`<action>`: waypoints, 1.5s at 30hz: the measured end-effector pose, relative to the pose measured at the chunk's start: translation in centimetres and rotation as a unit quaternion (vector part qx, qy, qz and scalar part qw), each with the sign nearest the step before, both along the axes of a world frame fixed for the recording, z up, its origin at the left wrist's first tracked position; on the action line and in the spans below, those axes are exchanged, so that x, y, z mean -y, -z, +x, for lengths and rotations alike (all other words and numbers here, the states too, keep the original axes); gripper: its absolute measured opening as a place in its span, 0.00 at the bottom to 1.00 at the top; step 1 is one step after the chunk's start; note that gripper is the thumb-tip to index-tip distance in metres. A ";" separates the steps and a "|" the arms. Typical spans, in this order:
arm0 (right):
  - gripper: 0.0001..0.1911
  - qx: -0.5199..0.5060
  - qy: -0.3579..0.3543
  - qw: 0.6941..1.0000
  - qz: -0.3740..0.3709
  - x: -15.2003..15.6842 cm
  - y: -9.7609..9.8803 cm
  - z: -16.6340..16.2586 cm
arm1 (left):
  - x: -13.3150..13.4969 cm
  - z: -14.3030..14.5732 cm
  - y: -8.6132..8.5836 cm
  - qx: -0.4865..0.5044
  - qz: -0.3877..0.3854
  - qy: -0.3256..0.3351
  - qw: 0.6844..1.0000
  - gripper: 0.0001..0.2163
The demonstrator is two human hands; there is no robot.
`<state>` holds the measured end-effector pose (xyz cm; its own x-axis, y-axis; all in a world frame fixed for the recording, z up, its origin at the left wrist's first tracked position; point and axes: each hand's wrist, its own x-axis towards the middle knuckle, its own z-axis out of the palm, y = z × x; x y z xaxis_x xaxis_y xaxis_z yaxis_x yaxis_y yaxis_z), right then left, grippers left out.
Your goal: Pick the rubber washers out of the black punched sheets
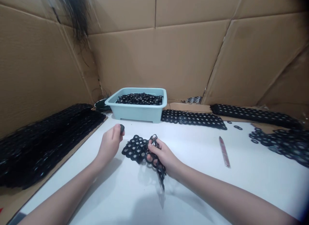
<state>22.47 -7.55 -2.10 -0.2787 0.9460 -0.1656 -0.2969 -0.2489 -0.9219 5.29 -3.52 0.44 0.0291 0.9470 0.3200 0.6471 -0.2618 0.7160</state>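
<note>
Left fingers [117, 131]: curled nearly closed, with a small dark object [122, 128] pinched at the tips; what it is cannot be told.
Right fingers [155, 150]: partly curled, thumb bent over; a black ring mesh [135, 149] is gripped at its bunched end.
Mesh position: held between both sets of fingers, its flat part spread toward the left ones without being touched by them; a narrow dark strand is hung below the right fingers, over the white surface [193, 196].
Basin [137, 112]: a pale blue tub, set beyond both sets of fingers; it is part-filled with heaped black rings [140, 98].
Ring strip [193, 118]: laid flat beyond the right fingers and to their right, its near end just beside the basin.
Back strip [256, 116]: placed farther off to the right.
Loose rings [238, 127]: scattered near the first strip's end.
Pen-like stick [225, 152]: red-bodied and dark-tipped, laid well to the right of the right fingers.
Right-hand sheet [287, 146]: black ringed material, spread farther right.
Dark pile [48, 141]: stacked well left of the left fingers.
Cardboard walls [178, 60]: raised behind everything; the space beyond the basin is blocked by them.
</note>
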 end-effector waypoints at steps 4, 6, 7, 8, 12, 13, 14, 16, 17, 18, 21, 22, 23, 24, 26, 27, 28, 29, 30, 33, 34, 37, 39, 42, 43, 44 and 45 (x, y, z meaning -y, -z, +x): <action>0.12 -0.030 0.018 0.999 -0.018 -0.2 0.1 0.0 | 1.4 1.0 -0.1 -0.171 -0.010 0.066 0.983 0.15; 0.13 -0.039 0.023 0.999 -0.027 -0.2 0.1 -0.1 | 2.1 1.7 0.1 -0.227 -0.032 0.099 0.968 0.14; 0.13 -0.043 0.024 0.998 -0.031 -0.2 0.1 -0.1 | 2.3 2.0 0.3 -0.243 -0.043 0.107 0.963 0.14; 0.13 -0.048 0.024 0.998 -0.033 -0.2 0.0 -0.1 | 2.4 2.2 0.5 -0.253 -0.051 0.112 0.960 0.14; 0.14 -0.045 0.034 0.998 -0.036 -0.1 0.0 -0.2 | 2.5 2.5 1.1 -0.240 -0.076 0.130 0.959 0.15; 0.14 -0.043 0.037 0.998 -0.032 -0.1 0.1 -0.3 | 2.5 2.5 1.2 -0.227 -0.080 0.133 0.961 0.15; 0.14 -0.044 0.036 0.998 -0.028 -0.1 0.2 -0.3 | 2.5 2.4 1.3 -0.213 -0.085 0.136 0.964 0.15; 0.14 -0.054 0.023 0.998 -0.017 0.0 0.4 -0.3 | 2.4 2.4 1.5 -0.177 -0.096 0.144 0.969 0.15; 0.13 -0.061 0.013 0.998 -0.011 0.0 0.5 -0.3 | 2.3 2.3 1.6 -0.156 -0.101 0.151 0.971 0.15; 0.13 -0.067 0.005 0.998 -0.006 0.0 0.6 -0.3 | 2.3 2.3 1.7 -0.132 -0.107 0.158 0.973 0.16; 0.13 -0.076 -0.008 0.997 0.006 0.1 0.7 -0.3 | 2.1 2.3 2.0 -0.063 -0.124 0.172 0.975 0.17; 0.13 -0.075 -0.008 0.997 0.007 0.1 0.7 -0.3 | 2.1 2.3 2.1 -0.040 -0.130 0.176 0.975 0.18; 0.13 -0.073 -0.008 0.997 0.009 0.1 0.7 -0.3 | 2.1 2.3 2.0 -0.020 -0.136 0.182 0.974 0.18; 0.14 -0.069 -0.009 0.998 0.010 0.1 0.7 -0.3 | 2.1 2.4 1.9 -0.003 -0.141 0.190 0.972 0.18; 0.14 -0.058 -0.018 0.998 0.012 0.1 0.7 -0.4 | 2.2 2.5 1.6 0.007 -0.148 0.207 0.967 0.17; 0.14 -0.052 -0.022 0.998 0.013 0.1 0.7 -0.4 | 2.3 2.5 1.4 0.003 -0.150 0.213 0.965 0.16; 0.14 -0.048 -0.026 0.998 0.012 0.1 0.7 -0.4 | 2.3 2.5 1.2 -0.002 -0.154 0.220 0.963 0.16; 0.14 -0.046 -0.028 0.999 0.011 0.1 0.7 -0.4 | 2.3 2.6 1.0 0.000 -0.161 0.226 0.961 0.16; 0.14 -0.047 -0.029 0.998 0.009 0.1 0.7 -0.3 | 2.3 2.6 0.9 0.010 -0.173 0.234 0.957 0.16; 0.13 -0.060 -0.025 0.998 -0.001 0.0 0.6 -0.3 | 2.2 2.7 1.1 0.082 -0.260 0.254 0.928 0.17; 0.13 -0.063 -0.021 0.998 -0.008 0.0 0.5 -0.3 | 2.2 2.8 1.2 0.110 -0.296 0.255 0.914 0.18; 0.14 -0.062 -0.001 0.998 -0.033 -0.3 0.3 -0.3 | 1.5 2.6 1.4 0.162 -0.335 0.232 0.899 0.19; 0.15 -0.054 0.006 0.998 -0.041 -0.5 0.3 -0.2 | 0.3 1.8 1.3 0.180 -0.305 0.199 0.914 0.19; 0.15 -0.042 -0.007 0.998 -0.041 -0.8 0.3 -0.1 | -2.2 -0.5 0.7 0.253 -0.254 0.083 0.930 0.19; 0.14 -0.035 -0.017 0.998 -0.040 -0.9 0.4 0.0 | -3.0 -1.4 0.5 0.290 -0.220 0.036 0.931 0.18; 0.13 -0.025 -0.029 0.999 -0.037 -1.0 0.4 0.0 | -3.6 -2.1 0.4 0.314 -0.172 -0.002 0.934 0.17; 0.12 -0.012 -0.043 0.999 -0.031 -1.0 0.4 0.1 | -4.1 -2.6 0.3 0.326 -0.126 -0.032 0.936 0.17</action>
<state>22.56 -6.52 -2.46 -0.3627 0.9067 -0.2153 -0.2944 -0.3307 -0.8966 2.65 0.57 0.12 -0.1544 0.9879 0.0153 0.0599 -0.0061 0.9982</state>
